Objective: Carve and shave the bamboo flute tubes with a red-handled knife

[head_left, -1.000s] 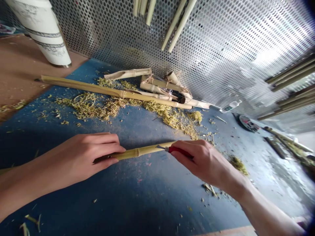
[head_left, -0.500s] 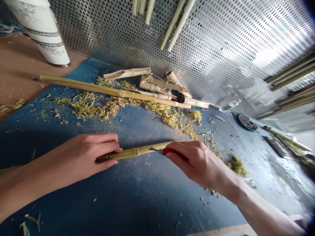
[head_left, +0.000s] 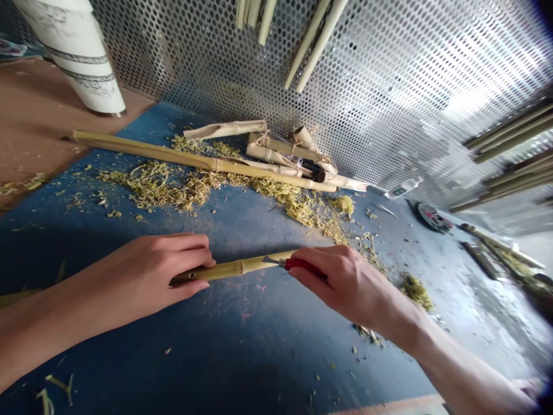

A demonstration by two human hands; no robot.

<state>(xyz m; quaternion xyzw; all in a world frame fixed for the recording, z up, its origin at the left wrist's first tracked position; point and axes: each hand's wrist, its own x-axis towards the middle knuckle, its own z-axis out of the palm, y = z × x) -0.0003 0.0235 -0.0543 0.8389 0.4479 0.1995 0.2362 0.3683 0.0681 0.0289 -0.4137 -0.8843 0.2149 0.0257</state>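
A yellow-green bamboo stick point(head_left: 224, 270) lies slantwise over the blue surface, with a ring-like joint near its middle and a small dark hole near its left part. My left hand point(head_left: 168, 265) is wrapped round its left part, the thumb on the near side. In my right hand point(head_left: 328, 271) is a red-handled knife point(head_left: 298, 264), gripped close to its metal collar. The short blade points left and rests against the bamboo just right of the joint. My right fingers hide the stick's right end.
Beyond the hands a long bamboo pole point(head_left: 173, 155) lies beside tied bamboo pieces point(head_left: 276, 151) and heaps of shavings point(head_left: 173, 190). A white patterned cylinder point(head_left: 93, 69) stands at upper left. A perforated metal sheet point(head_left: 194, 63) rises behind; a round dish point(head_left: 432, 218) is at right.
The knife and my right hand have moved very slightly left relative to the bamboo. The whole view has shifted a little; both hands keep their hold.
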